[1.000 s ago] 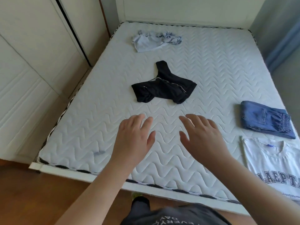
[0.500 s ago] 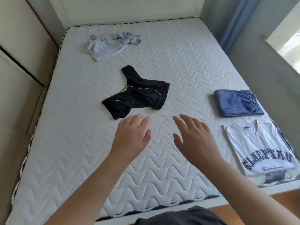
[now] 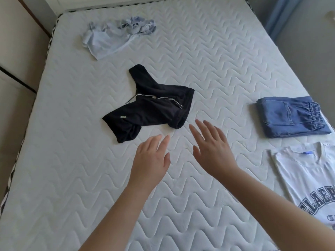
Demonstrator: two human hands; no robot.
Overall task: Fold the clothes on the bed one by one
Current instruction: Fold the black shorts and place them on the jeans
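With the left hand [image 3: 151, 158] and right hand [image 3: 211, 149] hovering released, fingers straight, take the crumpled black drawstring shorts [image 3: 150, 104] mid-bed by the waistband corners and spread them flat before folding.

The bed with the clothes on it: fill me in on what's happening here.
A person is folding laundry on the mattress. Both hands are open and empty: the left hand and right hand reach toward the crumpled black shorts in the middle, not yet touching them. A rumpled light blue garment lies unfolded near the head of the bed. At the right edge, folded blue jeans and a flat white printed T-shirt are already done.
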